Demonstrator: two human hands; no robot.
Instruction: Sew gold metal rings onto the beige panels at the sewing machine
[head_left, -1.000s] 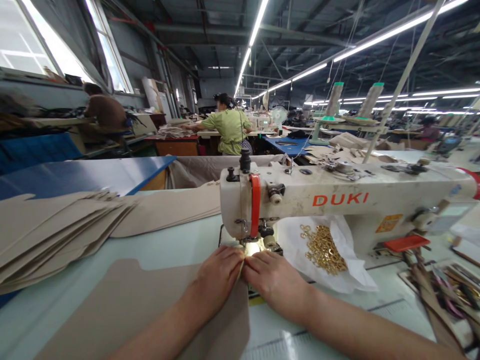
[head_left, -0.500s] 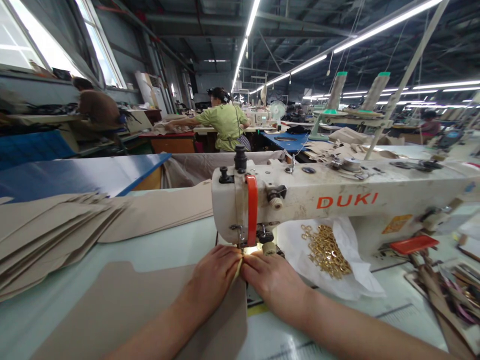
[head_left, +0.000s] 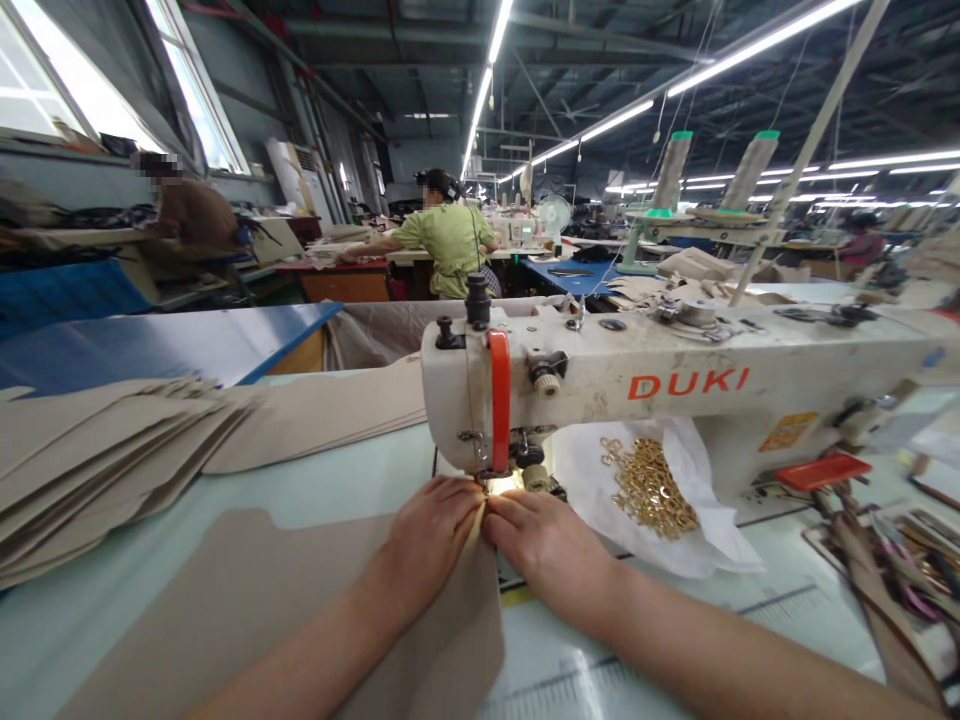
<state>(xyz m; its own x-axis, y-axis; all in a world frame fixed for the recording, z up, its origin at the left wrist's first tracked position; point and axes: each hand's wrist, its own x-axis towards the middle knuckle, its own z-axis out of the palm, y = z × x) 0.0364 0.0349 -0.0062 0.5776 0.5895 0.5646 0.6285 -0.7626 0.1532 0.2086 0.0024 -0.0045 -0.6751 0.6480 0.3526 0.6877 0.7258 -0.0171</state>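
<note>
I found the beige panel [head_left: 225, 610] flat on the pale worktable [head_left: 375, 460], filling the lower left of the frame, its upper right corner at the needle area of the DUKI sewing machine [head_left: 675, 370]. Its right edge ran from the frame centre down toward the bottom; its stepped upper edge led leftward from the hands. The lower end ran out of frame, so I could not settle the long axis.

The left hand [head_left: 439, 525] had its fingers bent together, closed on the panel near the needle. The right hand [head_left: 551, 545] met it there, fingers drawn together; whether they gripped or only pressed, I could not tell. A narrow pale strip [head_left: 475, 528] showed between them.

Right of centre, I noted a white sheet [head_left: 720, 545] bearing a heap of gold-coloured metal rings [head_left: 651, 490]. At the lower right, a tray [head_left: 819, 548] held mixed small items, too blurred to itemise, with a brown strap [head_left: 870, 590] beside or across it. Similar panels [head_left: 97, 470] lay fanned at the left.
</note>
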